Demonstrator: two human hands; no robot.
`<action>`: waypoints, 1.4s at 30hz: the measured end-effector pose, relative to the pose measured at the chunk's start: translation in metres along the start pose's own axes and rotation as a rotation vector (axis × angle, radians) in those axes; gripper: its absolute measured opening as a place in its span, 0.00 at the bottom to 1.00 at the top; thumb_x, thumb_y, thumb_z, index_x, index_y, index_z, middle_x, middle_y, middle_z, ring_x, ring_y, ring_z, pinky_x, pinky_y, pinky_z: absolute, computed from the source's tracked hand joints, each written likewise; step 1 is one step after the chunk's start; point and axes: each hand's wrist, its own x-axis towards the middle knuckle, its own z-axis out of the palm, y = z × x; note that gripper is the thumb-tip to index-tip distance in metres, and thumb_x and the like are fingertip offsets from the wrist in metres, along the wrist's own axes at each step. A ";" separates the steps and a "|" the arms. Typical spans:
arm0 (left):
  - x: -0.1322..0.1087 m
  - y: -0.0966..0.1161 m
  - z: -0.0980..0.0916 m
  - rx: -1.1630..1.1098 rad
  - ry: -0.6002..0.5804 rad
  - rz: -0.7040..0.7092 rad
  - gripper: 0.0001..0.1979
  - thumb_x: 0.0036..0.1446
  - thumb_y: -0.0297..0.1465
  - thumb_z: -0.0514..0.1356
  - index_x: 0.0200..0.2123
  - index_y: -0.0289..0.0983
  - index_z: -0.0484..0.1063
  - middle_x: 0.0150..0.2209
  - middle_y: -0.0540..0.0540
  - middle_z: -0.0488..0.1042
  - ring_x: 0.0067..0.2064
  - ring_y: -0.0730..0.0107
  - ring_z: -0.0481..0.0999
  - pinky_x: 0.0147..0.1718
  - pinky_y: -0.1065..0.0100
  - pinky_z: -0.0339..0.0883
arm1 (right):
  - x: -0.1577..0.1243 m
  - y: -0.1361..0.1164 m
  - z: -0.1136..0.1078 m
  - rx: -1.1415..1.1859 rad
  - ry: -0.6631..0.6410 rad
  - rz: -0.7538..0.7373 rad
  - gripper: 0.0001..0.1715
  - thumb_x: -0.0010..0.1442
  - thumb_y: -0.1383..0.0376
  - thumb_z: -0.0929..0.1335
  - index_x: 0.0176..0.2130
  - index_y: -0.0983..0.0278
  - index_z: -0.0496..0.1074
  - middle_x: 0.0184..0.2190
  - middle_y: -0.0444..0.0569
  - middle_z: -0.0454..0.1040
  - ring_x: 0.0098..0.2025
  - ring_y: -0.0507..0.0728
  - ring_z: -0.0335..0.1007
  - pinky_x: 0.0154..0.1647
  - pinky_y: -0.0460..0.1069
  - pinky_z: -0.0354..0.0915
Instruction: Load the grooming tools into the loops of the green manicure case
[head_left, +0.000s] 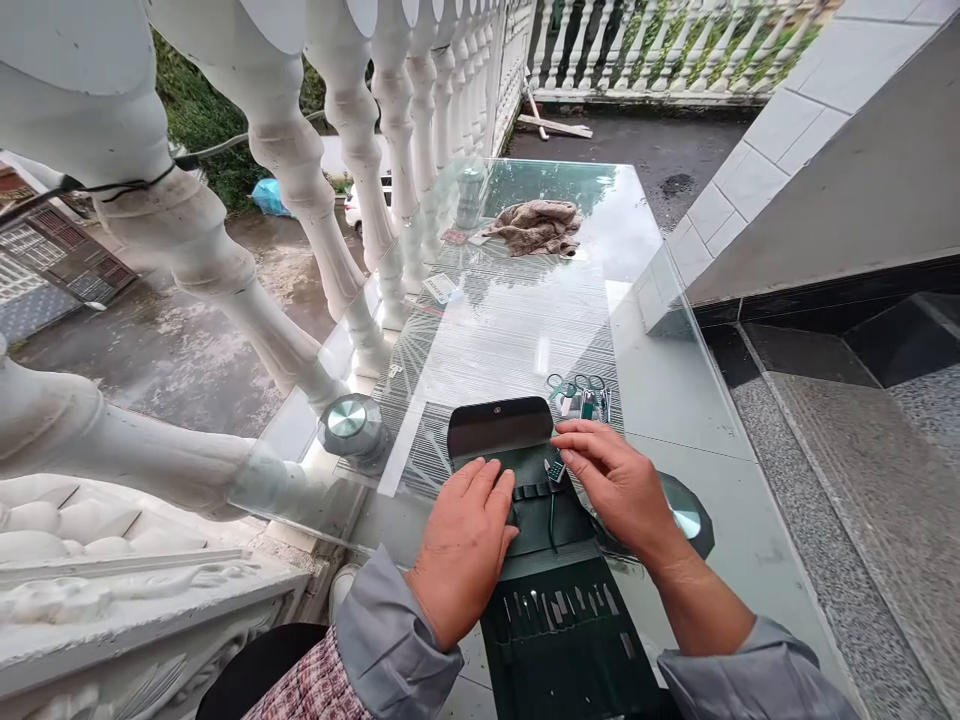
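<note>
A dark green manicure case [570, 650] lies unfolded on the glass table. Slim metal nail tools [559, 605] stand in a row in its lower panel. On the middle panel, cuticle nippers [555, 470] with dark handles sit at an elastic strap [529, 491]. My left hand [466, 545] rests flat on the case's left side, fingers stretched out. Close to the nippers, by the right edge of the flap [499, 425], my right hand [619, 480] has its fingers extended and slightly apart. Whether its fingertips touch the case is unclear. Beyond it lie scissors and clippers [581, 395].
The glass tabletop [675, 400] rests on round supports, one [349, 420] at the left. A crumpled brown cloth [536, 228] and a small card [440, 289] lie farther back. White balusters [292, 160] line the left; a tiled wall [787, 140] and stone steps [847, 480] are right.
</note>
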 end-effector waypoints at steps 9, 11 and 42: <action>0.001 -0.003 0.003 0.081 -0.032 -0.010 0.28 0.54 0.34 0.64 0.55 0.29 0.62 0.59 0.34 0.62 0.59 0.50 0.61 0.57 0.54 0.59 | 0.005 0.003 0.014 0.104 -0.073 0.107 0.12 0.55 0.63 0.67 0.41 0.61 0.71 0.42 0.49 0.73 0.38 0.55 0.70 0.43 0.53 0.68; 0.001 -0.003 0.003 0.086 -0.048 -0.013 0.29 0.54 0.35 0.64 0.56 0.29 0.62 0.59 0.33 0.61 0.59 0.50 0.61 0.57 0.53 0.58 | 0.006 0.002 0.014 0.081 -0.120 0.096 0.11 0.55 0.63 0.66 0.41 0.60 0.71 0.39 0.48 0.73 0.37 0.55 0.71 0.42 0.53 0.68; 0.001 -0.004 0.005 0.133 -0.050 0.007 0.28 0.54 0.35 0.63 0.55 0.27 0.63 0.59 0.33 0.62 0.59 0.49 0.62 0.57 0.54 0.58 | -0.008 -0.010 0.011 -0.418 -0.174 -0.173 0.09 0.58 0.66 0.63 0.37 0.62 0.73 0.36 0.52 0.70 0.41 0.60 0.63 0.43 0.57 0.62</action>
